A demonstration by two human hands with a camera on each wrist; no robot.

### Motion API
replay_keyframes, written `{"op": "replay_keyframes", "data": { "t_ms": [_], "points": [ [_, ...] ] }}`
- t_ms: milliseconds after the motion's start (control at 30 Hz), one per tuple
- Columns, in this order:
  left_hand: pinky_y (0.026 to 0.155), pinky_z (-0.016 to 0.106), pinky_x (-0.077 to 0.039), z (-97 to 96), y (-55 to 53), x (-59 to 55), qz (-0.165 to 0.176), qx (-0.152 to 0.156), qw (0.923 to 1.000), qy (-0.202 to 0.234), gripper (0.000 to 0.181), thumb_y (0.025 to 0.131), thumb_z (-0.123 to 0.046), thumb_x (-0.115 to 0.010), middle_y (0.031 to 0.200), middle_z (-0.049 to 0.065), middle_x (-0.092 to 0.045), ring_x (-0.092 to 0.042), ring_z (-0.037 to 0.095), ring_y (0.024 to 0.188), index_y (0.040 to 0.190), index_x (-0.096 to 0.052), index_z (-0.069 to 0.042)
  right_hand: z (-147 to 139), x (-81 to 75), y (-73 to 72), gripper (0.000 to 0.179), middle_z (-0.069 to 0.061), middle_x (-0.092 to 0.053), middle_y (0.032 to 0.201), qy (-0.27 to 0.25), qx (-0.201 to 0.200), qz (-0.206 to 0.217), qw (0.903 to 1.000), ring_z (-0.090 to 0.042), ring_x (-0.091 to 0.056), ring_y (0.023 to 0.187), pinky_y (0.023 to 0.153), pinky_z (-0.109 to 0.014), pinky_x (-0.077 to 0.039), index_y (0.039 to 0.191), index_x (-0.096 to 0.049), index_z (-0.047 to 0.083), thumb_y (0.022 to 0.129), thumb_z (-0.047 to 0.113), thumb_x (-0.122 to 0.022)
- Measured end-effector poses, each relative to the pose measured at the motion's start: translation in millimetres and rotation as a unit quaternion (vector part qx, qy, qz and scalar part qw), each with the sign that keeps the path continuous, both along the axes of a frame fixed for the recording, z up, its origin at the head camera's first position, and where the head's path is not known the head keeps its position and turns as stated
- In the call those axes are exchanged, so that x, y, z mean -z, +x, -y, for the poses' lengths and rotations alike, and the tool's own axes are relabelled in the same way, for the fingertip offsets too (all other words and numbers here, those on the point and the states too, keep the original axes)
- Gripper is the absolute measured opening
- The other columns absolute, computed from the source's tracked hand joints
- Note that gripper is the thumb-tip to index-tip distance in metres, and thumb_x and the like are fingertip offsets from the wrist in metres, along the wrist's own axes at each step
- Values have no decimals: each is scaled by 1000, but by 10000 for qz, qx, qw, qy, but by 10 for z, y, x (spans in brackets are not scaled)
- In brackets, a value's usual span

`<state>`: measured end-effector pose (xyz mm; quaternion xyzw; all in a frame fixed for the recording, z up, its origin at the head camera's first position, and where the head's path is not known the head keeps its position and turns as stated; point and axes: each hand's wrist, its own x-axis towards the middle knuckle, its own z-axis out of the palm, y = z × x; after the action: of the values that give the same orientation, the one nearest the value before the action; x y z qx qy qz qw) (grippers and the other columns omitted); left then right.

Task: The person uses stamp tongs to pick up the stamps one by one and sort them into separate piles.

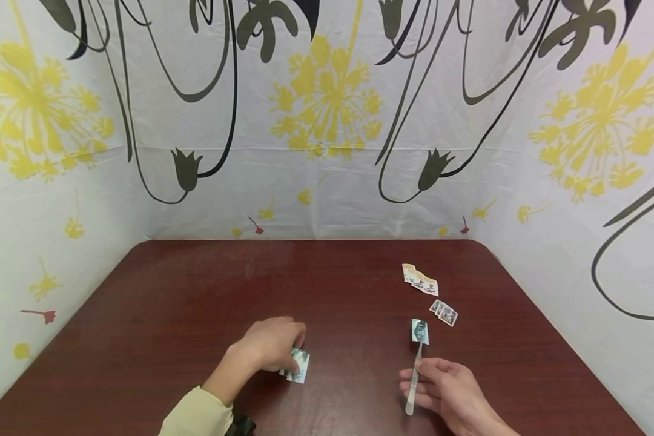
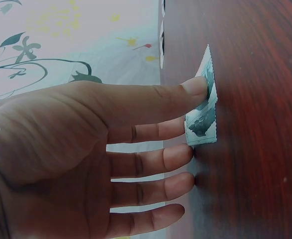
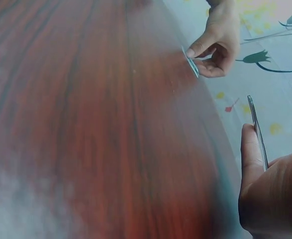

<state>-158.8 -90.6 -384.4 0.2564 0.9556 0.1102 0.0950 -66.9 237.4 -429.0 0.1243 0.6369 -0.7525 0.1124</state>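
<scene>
My left hand point(image 1: 269, 345) pinches a few greenish-blue stamps point(image 1: 301, 365) just above the table. In the left wrist view the thumb point(image 2: 193, 89) lies across the face of the perforated stamps point(image 2: 202, 124), with fingers behind them. My right hand point(image 1: 447, 387) holds slim metal tweezers point(image 1: 414, 384) between thumb and fingers. At the tweezers' far tip is a single greenish-blue stamp point(image 1: 420, 331); whether the tips grip it or only touch it, I cannot tell. The right wrist view shows the tweezers point(image 3: 257, 129) edge-on.
Beyond the single stamp, a fanned group of small grey stamps point(image 1: 444, 312) lies on the dark red-brown table point(image 1: 223, 284). Farther back is an overlapping row of yellow-and-white stamps point(image 1: 420, 280). Flower-patterned white cloth point(image 1: 316, 200) hangs around the table's back and sides.
</scene>
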Motion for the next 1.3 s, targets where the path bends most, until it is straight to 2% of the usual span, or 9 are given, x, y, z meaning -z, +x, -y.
{"op": "replay_keyframes", "data": {
  "t_ms": [867,1133,1300],
  "points": [
    [66,39,-46,9,-1,16,-47,17,10000,59,36,74,-26,-95,89,-4,-58,-51,15,76,90,-64,-19,-261,6,41,16,-10,-79,102,-134,41,36,9999,-21,-79,92,86,-38,-64,114,-60,-4,108,6,-49],
    [66,38,-45,2,6,21,39,0,10000,89,36,75,-27,-95,90,-5,-58,-51,15,76,91,-64,-19,-205,-20,-21,20,-9,-79,101,173,107,4,9998,-20,-79,91,84,-36,-64,119,-56,-7,107,9,-52],
    [66,38,-45,-4,6,21,40,25,10000,87,36,75,-27,-95,89,-5,-58,-51,14,76,90,-63,-19,-165,-34,-49,16,-7,-79,99,243,72,-50,9997,-19,-79,89,83,-35,-64,115,-59,-4,106,9,-54]
  ]
}}
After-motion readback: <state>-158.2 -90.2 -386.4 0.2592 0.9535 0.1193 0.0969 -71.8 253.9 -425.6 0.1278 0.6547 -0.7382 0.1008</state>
